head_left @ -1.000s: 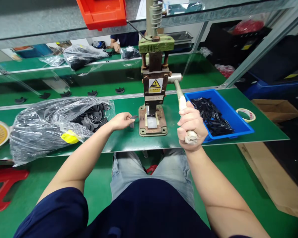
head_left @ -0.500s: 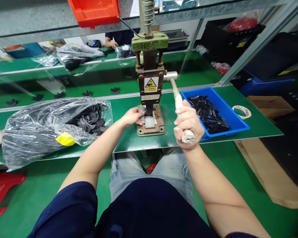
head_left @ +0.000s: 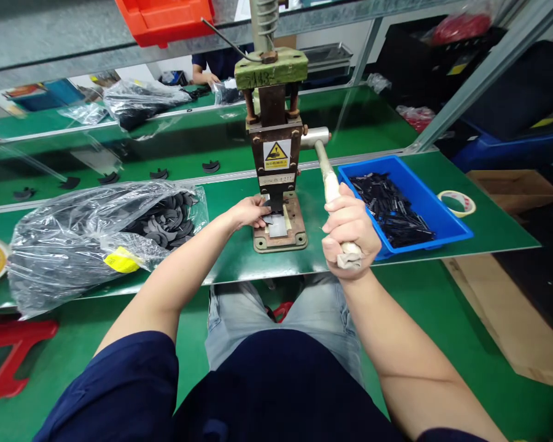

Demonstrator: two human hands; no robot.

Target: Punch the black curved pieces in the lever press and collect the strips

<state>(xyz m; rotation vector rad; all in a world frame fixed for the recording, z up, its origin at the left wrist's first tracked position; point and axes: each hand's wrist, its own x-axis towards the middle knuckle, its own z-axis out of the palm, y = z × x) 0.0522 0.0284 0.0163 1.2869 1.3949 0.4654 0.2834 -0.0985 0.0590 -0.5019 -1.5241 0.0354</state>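
Note:
A hand press (head_left: 276,135) with a yellow warning sticker stands upright on the green table in front of me. My right hand (head_left: 350,230) is wrapped round its lever (head_left: 328,172), which slopes down toward me with cloth-like wrapping on the grip. At the press base, my left hand (head_left: 251,212) pinches a small dark curved piece (head_left: 267,210) at the left side of the ram. My fingers partly hide this piece. Just below the ram lies a pale, shiny plate (head_left: 278,226) on the base.
On the left lies a clear plastic bag (head_left: 87,239) of grey curved pieces. A blue bin (head_left: 424,209) of black strips and a tape roll (head_left: 457,203) sit on the right. Several curved pieces (head_left: 159,174) line the back ledge. Another person's hand (head_left: 209,78) shows beyond.
The view has shifted slightly. My left fingers have turned the dark piece a little beside the ram. My right hand keeps its grip on the lever, which looks almost unmoved.

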